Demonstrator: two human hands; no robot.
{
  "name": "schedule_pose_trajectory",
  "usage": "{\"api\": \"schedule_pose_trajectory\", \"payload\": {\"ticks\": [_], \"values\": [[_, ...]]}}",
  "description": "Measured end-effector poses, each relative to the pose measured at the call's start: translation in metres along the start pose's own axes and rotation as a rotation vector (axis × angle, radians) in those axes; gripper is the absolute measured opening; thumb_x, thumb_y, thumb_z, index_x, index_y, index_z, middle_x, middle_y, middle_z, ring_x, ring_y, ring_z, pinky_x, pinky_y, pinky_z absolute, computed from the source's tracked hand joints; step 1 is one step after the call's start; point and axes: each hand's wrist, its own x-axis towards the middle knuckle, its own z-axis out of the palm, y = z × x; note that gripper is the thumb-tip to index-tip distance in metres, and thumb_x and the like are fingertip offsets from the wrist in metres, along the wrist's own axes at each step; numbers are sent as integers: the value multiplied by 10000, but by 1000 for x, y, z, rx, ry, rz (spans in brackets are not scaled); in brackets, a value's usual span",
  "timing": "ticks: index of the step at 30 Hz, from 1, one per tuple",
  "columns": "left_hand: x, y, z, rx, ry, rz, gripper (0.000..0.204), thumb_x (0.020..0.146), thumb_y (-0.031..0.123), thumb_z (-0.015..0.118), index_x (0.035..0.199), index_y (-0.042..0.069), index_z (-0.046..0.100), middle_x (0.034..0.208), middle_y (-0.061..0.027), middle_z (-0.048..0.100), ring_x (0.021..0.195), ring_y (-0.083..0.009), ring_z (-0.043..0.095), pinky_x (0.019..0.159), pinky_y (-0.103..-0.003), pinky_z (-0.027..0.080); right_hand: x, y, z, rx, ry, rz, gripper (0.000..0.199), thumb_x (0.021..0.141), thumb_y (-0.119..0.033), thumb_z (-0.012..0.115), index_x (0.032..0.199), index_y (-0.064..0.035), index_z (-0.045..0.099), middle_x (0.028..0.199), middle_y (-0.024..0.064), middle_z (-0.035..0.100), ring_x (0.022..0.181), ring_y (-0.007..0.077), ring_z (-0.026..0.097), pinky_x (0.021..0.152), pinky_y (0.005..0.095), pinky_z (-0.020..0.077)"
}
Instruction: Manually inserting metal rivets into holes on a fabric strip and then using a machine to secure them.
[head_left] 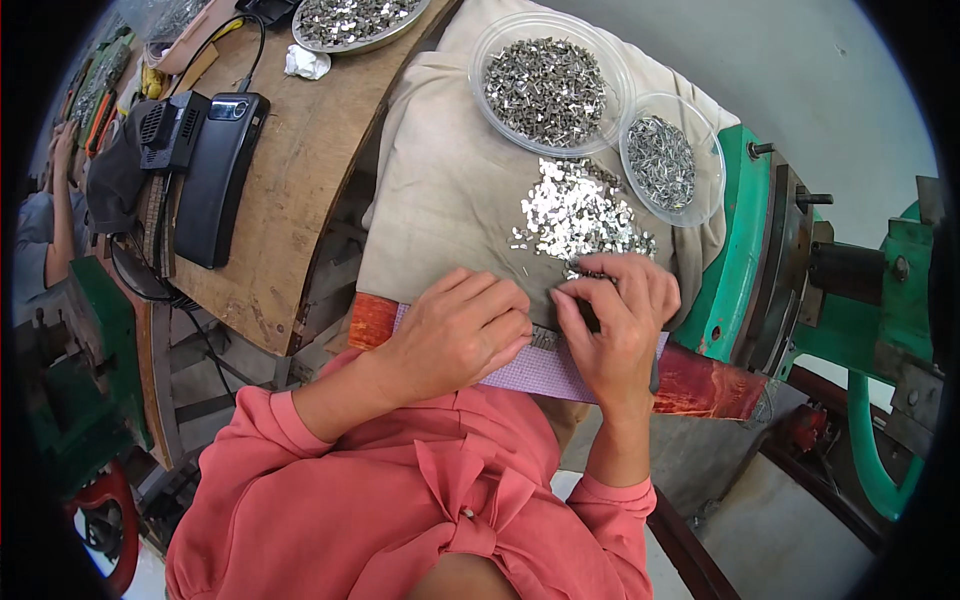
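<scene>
Two hands work at the near edge of a beige cloth point(440, 200). The left hand point(455, 335) lies knuckles up on a lilac strip point(545, 375) over a red board point(700, 385), fingers curled loosely inward; whether it holds anything cannot be told. The right hand point(615, 320), just at its 3 o'clock, has its fingertips bunched together on the near rim of a loose heap of shiny metal bits point(580, 215), apparently pinching a few. At 12 o'clock from the heap sits a large clear bowl point(490, 45) full of bits, with a smaller bowl point(712, 165) at 2 o'clock. A green machine point(745, 250) stands at 3 o'clock, and a black device point(220, 185) rests on the wooden bench point(300, 180) at 9 o'clock.
</scene>
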Motion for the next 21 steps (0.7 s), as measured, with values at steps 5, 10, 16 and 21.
{"api": "schedule_pose_trajectory", "payload": {"ticks": [5,10,16,21], "values": [[1,1,2,10,9,-8,154,798,163,743,848,78,625,918,-28,579,863,-206,577,751,-340,446,-26,-5,-13,128,81,54,173,676,-111,819,795,-120,695,981,-3,667,999,236,591,945,414,353],[-1,1,7,37,33,-16,147,824,176,730,849,77,626,928,-22,592,877,-205,581,759,-340,449,-47,-10,-8,137,12,51,188,697,-121,813,839,-131,689,1024,-15,667,1001,224,594,962,413,340],[0,3,4,49,9,-1,148,834,183,725,838,76,623,927,-16,598,882,-211,579,775,-346,454,-45,-13,-8,72,24,27,185,684,-96,812,832,-114,703,986,8,669,980,232,602,937,415,369],[-2,1,0,-4,-36,-13,189,818,196,742,899,73,623,967,-35,597,908,-226,578,780,-352,457,-45,-5,-15,92,-30,29,174,722,-158,819,865,-167,720,1016,-38,655,1001,198,587,1011,430,318]]}}
